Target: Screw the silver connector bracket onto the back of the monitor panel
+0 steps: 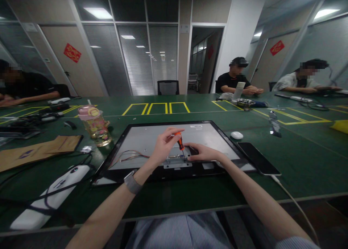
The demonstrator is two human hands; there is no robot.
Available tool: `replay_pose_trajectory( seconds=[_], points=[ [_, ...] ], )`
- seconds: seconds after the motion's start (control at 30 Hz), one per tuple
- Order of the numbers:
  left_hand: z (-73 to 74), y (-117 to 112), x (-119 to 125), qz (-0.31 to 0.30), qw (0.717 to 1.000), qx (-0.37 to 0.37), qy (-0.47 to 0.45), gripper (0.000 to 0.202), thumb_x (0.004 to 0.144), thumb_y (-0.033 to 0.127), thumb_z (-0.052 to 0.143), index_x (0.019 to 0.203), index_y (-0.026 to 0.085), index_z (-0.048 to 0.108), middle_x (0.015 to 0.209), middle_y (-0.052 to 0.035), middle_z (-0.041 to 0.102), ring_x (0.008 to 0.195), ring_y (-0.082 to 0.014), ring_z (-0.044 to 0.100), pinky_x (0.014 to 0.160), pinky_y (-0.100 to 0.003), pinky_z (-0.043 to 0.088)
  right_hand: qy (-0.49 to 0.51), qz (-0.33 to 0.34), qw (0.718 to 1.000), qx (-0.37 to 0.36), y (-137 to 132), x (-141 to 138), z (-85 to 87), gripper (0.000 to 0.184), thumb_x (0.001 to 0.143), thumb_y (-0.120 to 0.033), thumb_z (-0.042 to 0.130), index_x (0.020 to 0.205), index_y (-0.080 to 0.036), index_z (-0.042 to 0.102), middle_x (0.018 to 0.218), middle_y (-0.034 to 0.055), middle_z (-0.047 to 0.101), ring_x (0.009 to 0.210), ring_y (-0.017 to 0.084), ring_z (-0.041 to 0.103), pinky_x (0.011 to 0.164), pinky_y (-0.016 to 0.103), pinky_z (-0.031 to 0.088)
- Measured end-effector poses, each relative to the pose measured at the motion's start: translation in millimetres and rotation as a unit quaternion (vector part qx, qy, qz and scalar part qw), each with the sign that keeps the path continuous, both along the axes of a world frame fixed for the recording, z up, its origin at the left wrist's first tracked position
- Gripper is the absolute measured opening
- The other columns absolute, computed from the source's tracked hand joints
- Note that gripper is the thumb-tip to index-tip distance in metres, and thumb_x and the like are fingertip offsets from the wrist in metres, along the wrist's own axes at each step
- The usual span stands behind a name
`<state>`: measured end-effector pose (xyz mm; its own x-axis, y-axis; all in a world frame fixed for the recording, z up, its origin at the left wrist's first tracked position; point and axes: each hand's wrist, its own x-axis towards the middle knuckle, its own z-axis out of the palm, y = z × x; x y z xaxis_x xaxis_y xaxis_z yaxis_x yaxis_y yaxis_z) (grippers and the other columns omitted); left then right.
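Note:
A flat display panel (141,136), grey-backed with a black frame, lies on the green table in front of me. My left hand (165,143) grips the orange and black handle of a screwdriver (180,142). The screwdriver stands nearly upright, its tip down at a metal bracket (178,164) with connector ports near the panel's front edge. My right hand (202,152) is curled at the right side of the bracket, close to the screwdriver's shaft; what its fingers hold, if anything, is hidden. Thin coloured wires (130,154) run across the panel to the left of the bracket.
Left of the panel are a pink-lidded bottle (95,127), a brown paper bag (40,151) and a white device (51,196) with black cables. To the right lie a white oval case (236,135) and a phone (258,158) on a cable. Several people sit across the table.

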<state>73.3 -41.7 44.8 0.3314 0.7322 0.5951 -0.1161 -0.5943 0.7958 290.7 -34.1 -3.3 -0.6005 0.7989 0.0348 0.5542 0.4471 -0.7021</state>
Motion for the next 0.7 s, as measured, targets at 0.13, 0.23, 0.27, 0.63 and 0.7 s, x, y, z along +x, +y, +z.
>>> replay_pose_trajectory(
  seconds=[0.13, 0.23, 0.27, 0.63, 0.7],
  points=[
    [1.0, -1.2, 0.6, 0.023, 1.000, 0.003, 0.002, 0.019, 0.081, 0.028, 0.059, 0.096, 0.021, 0.068, 0.091, -0.0042, 0.054, 0.084, -0.0131, 0.055, 0.073, -0.024, 0.047, 0.009, 0.012, 1.000, 0.001, -0.8, -0.4, 1.0, 0.064, 0.076, -0.042, 0.063, 0.133, -0.022, 0.041, 0.131, 0.0067, 0.049, 0.117, 0.028, 0.046, 0.101, 0.044, 0.034],
    [-0.8, -1.2, 0.8, -0.003, 1.000, -0.007, -0.022, 0.024, 0.087, 0.026, 0.048, 0.101, 0.020, 0.067, 0.105, -0.0071, 0.056, 0.096, -0.0162, 0.056, 0.086, -0.029, 0.045, 0.011, 0.009, 1.000, -0.005, -1.2, -0.8, 2.1, 0.066, 0.076, -0.043, 0.064, 0.133, -0.021, 0.040, 0.132, 0.0073, 0.049, 0.117, 0.028, 0.047, 0.101, 0.043, 0.035],
    [-1.4, -1.2, 0.7, -0.021, 0.999, -0.015, -0.030, 0.027, 0.089, 0.025, 0.044, 0.104, 0.020, 0.066, 0.110, -0.0078, 0.056, 0.099, -0.0171, 0.056, 0.089, -0.032, 0.043, 0.011, 0.006, 1.000, -0.006, -1.1, -0.8, 2.1, 0.067, 0.075, -0.044, 0.064, 0.133, -0.020, 0.040, 0.132, 0.0077, 0.048, 0.117, 0.028, 0.047, 0.101, 0.042, 0.035],
    [-1.3, -5.2, 2.9, 0.065, 0.998, 0.003, -0.013, 0.023, 0.080, 0.028, 0.060, 0.099, 0.019, 0.068, 0.092, -0.0050, 0.057, 0.084, -0.0141, 0.056, 0.076, -0.026, 0.047, 0.007, 0.002, 1.000, -0.008, 0.4, 0.7, -0.8, 0.070, 0.075, -0.045, 0.064, 0.135, -0.019, 0.038, 0.136, 0.0091, 0.045, 0.120, 0.028, 0.045, 0.102, 0.042, 0.034],
    [-0.2, -5.8, 2.5, 0.049, 0.999, 0.002, -0.016, 0.025, 0.086, 0.027, 0.051, 0.103, 0.019, 0.067, 0.101, -0.0070, 0.058, 0.093, -0.0161, 0.057, 0.084, -0.029, 0.045, 0.007, 0.000, 1.000, -0.009, 0.1, 0.9, 0.0, 0.072, 0.075, -0.046, 0.064, 0.135, -0.019, 0.038, 0.137, 0.0095, 0.044, 0.121, 0.029, 0.044, 0.103, 0.043, 0.033]
  ],
)
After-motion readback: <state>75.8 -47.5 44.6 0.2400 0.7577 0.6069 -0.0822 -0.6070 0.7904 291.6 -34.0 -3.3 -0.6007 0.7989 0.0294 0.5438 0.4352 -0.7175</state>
